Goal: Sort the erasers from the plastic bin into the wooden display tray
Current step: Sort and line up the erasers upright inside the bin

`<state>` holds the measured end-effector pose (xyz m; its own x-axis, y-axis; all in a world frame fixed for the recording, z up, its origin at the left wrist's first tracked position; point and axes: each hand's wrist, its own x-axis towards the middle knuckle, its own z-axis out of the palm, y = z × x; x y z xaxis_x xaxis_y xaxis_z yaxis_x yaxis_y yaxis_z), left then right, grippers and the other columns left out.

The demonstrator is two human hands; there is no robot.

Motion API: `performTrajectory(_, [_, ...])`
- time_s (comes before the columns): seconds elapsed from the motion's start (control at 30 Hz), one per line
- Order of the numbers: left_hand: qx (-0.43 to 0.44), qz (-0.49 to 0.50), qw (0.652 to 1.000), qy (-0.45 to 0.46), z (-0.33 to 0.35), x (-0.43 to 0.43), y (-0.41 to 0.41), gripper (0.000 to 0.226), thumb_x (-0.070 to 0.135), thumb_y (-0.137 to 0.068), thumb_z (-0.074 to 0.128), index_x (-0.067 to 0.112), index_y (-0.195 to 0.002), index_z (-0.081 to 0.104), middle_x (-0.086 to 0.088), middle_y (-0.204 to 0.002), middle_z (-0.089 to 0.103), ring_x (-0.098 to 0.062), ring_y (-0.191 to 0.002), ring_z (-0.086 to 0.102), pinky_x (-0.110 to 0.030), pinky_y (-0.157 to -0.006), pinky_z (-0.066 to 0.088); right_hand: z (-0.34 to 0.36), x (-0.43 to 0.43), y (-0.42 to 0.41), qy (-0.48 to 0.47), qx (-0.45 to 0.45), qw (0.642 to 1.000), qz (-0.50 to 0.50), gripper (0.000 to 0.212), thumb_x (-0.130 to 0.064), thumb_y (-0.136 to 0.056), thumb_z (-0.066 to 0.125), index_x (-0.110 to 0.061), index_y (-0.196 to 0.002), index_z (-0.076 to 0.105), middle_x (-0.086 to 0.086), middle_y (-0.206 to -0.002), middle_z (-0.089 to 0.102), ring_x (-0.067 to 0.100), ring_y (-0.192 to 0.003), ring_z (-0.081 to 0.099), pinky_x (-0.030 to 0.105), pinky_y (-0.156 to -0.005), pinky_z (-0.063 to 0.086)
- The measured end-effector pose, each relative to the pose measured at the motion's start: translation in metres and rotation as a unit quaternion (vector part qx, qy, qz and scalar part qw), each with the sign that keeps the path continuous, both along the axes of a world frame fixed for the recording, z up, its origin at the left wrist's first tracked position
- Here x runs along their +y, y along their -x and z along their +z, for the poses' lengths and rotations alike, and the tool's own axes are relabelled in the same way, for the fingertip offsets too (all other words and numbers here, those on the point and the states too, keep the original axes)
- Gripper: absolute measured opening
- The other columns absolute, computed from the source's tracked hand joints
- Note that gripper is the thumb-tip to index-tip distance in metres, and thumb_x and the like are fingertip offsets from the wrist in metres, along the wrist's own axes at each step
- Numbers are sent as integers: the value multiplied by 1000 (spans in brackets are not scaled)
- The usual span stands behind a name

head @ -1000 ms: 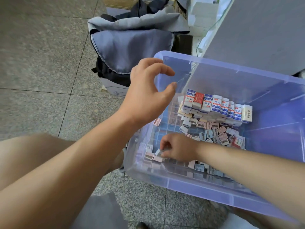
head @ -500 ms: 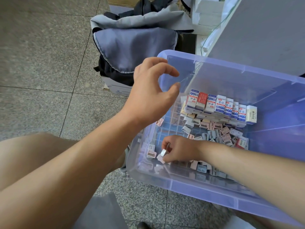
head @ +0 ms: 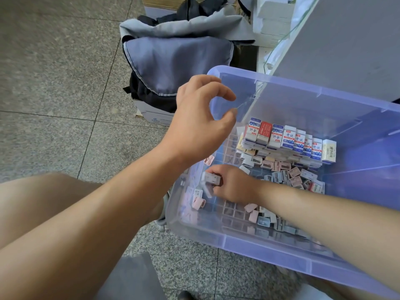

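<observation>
A clear bluish plastic bin (head: pixel 255 245) sits on the floor at the right. Inside it a row of boxed erasers (head: pixel 290 139) stands along the far side, with many small pink, grey and white pieces (head: pixel 287 174) loose below them. My right hand (head: pixel 231 184) is down in the bin at its left end and pinches a small grey-pink piece (head: pixel 213 178) lifted off the bottom. My left hand (head: pixel 199 120) hovers above the bin's left rim, its fingers loosely curled and holding nothing. No wooden tray is in view.
A grey-blue bag (head: pixel 177 61) lies on a cardboard box (head: pixel 151 115) behind the bin. A grey cabinet side (head: pixel 346 44) rises at the upper right. Speckled floor tiles (head: pixel 54 83) spread to the left. My knee (head: pixel 32 191) is at the lower left.
My right hand has closed on a small piece at the bin's left end and raised it off the bottom. My left hand has stayed hovering over the rim.
</observation>
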<state>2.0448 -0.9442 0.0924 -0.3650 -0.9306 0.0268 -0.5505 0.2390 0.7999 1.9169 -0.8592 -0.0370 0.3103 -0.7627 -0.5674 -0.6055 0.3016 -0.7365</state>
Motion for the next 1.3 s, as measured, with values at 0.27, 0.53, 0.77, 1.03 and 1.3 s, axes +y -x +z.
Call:
performTrajectory(0.27, [-1, 2, 1000, 1, -2, -1, 0, 18, 22, -90, 69, 28, -107, 71, 10, -134, 50, -14, -133, 37, -2, -97, 19, -4, 3, -18, -65, -6, 998, -3, 10, -13, -93, 64, -19, -88, 58, -8, -79, 55, 2, -63, 50, 16, -59, 42])
performTrajectory(0.53, [-2, 0, 1000, 7, -3, -1, 0, 18, 21, -90, 69, 28, -107, 71, 9, -134, 51, -15, -133, 37, -5, -100, 19, -2, -1, -29, -112, 14, 993, -14, 25, -34, -95, 71, -14, -94, 55, 6, -88, 71, 27, -80, 73, 36, -62, 56])
performTrajectory(0.77, [-2, 3, 1000, 10, -3, -2, 1, 18, 22, -90, 70, 28, -106, 71, 10, -134, 51, -15, -133, 37, -4, -99, 19, -1, 3, -9, -102, 6, 995, 14, 25, -38, -88, 78, -16, -99, 74, 6, -96, 74, 5, -74, 63, 22, -69, 49])
performTrajectory(1.03, [-5, 1, 1000, 9, -2, -2, 2, 18, 22, -90, 70, 29, -107, 71, 11, -134, 50, -14, -134, 36, -2, -98, 19, -6, 2, -3, -114, 23, 991, 60, 58, -42, -84, 81, -14, -131, 62, -21, -89, 55, -7, -75, 53, 11, -66, 37])
performTrajectory(1.3, [-9, 0, 1000, 7, -2, -1, 1, 19, 23, -91, 69, 28, -109, 71, 11, -134, 50, -15, -134, 36, -14, -101, 23, -9, 11, -5, -79, 10, 996, 40, 28, -23, -88, 80, -16, -114, 73, -17, -63, 57, -10, -52, 52, 8, -53, 38])
